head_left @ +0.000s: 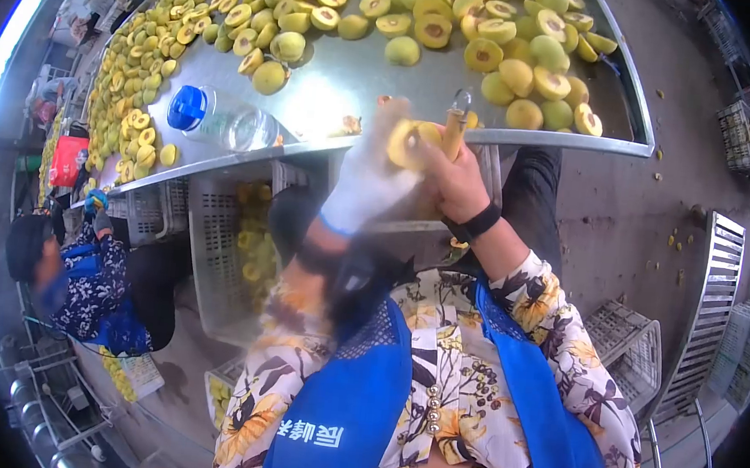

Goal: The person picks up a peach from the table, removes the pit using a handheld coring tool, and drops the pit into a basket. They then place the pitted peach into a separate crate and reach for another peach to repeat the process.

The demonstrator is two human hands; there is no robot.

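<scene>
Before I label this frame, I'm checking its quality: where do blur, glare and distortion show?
Head view: the left hand is smeared by blur, the right hand clearer; head view: glare whitens the table beside the bottle, and the lights at left are blown out; head view: the table's front edge bows and the corners go black.

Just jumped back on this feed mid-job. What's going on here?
A person is working by hand at a metal table strewn with halved yellow stone fruit, probably peaches. The white-gloved left hand holds a piece of fruit, blurred, up against the bare right hand. The right hand also grips a slim-handled tool, its metal loop pointing away from the wearer. A blue-capped plastic bottle lies on the table, and another worker sits to the left.
</scene>
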